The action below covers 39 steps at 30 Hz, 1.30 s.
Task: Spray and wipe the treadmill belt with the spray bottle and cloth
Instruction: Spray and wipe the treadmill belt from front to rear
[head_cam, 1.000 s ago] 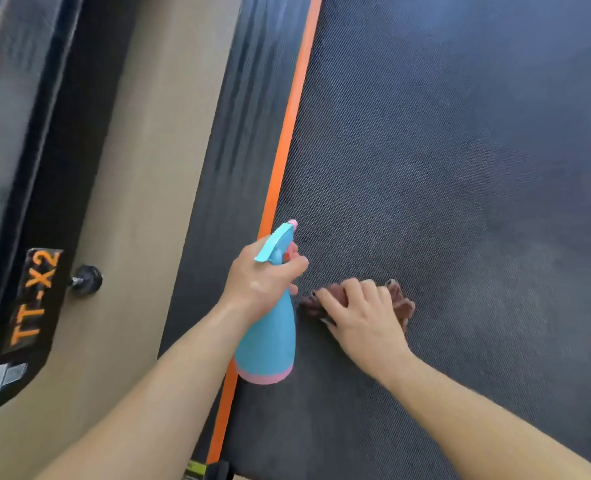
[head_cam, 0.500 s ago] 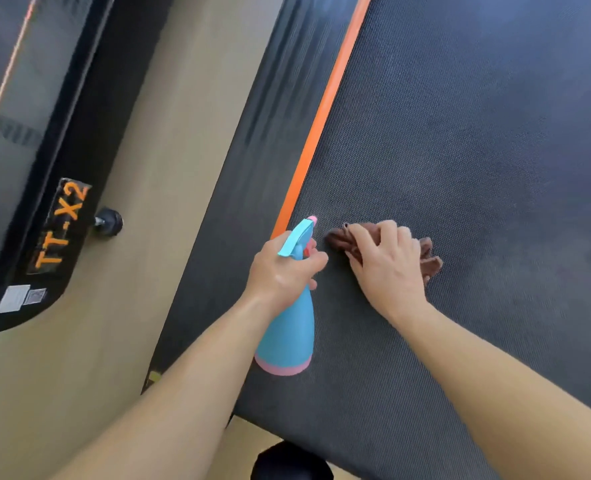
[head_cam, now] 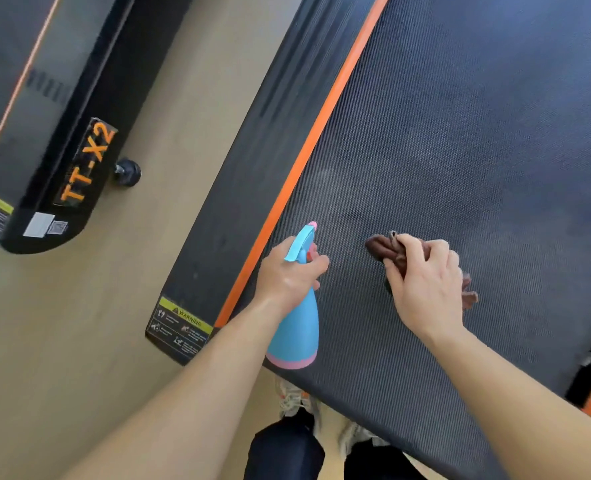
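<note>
Both hands are over the rear left part of the belt (head_cam: 460, 133). The left hand (head_cam: 288, 271) has its fingers curled round the neck of the bottle (head_cam: 297, 327), and the right hand (head_cam: 425, 285) clutches the bunched cloth (head_cam: 382, 247).

The belt is dark, finely textured, and runs slantwise from the lower middle to the upper right. A tan floor (head_cam: 169, 133) lies to its left. Along the belt's left edge runs a ribbed black rail (head_cam: 252, 150), and between rail and belt is a thin orange stripe (head_cam: 307, 157). Another treadmill (head_cam: 37, 116) lies across the floor at the far left, with "TT-X2" in orange on its rear corner.

The blue bottle has a pink base and a pink nozzle tip. It is held near the belt's left edge, just beside the stripe, with its base towards the rear edge and its nozzle pointing up the belt. The brown cloth sits low over the belt, to the right of the bottle and apart from it, and one end pokes out past the fingertips. Whether it touches the belt cannot be told.

A yellow-and-black warning sticker (head_cam: 179, 327) marks the rail's rear corner. A small black foot (head_cam: 127, 173) stands on the floor beside the other treadmill. The person's pale shoes (head_cam: 294, 400) and dark trousers (head_cam: 283, 452) show below the belt's rear edge.
</note>
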### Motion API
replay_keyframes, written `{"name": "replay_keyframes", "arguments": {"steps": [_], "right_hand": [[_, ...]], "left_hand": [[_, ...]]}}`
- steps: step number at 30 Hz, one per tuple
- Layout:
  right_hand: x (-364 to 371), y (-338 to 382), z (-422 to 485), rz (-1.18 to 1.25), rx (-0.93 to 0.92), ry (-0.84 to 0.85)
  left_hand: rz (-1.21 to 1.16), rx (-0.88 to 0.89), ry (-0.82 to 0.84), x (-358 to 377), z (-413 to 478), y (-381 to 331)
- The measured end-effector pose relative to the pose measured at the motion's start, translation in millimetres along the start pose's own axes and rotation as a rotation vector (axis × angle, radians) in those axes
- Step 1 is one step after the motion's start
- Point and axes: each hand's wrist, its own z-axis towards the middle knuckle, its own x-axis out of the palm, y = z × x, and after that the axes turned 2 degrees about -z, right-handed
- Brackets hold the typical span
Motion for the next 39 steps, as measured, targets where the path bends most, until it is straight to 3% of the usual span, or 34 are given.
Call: {"name": "replay_keyframes", "arguments": {"steps": [16,28,39], "right_hand": [[1,32,1,0.026,0.085,0.036],[-6,51,21,0.04,0.156,0.048],[-14,49,34,0.043,0.193,0.057]], "left_hand": [[0.072,0.001,-0.13,-23,7,6],[0.119,0.01,0.07,-41,-1,17],[0.154,0.058,0.043,-42,-3,27]]}}
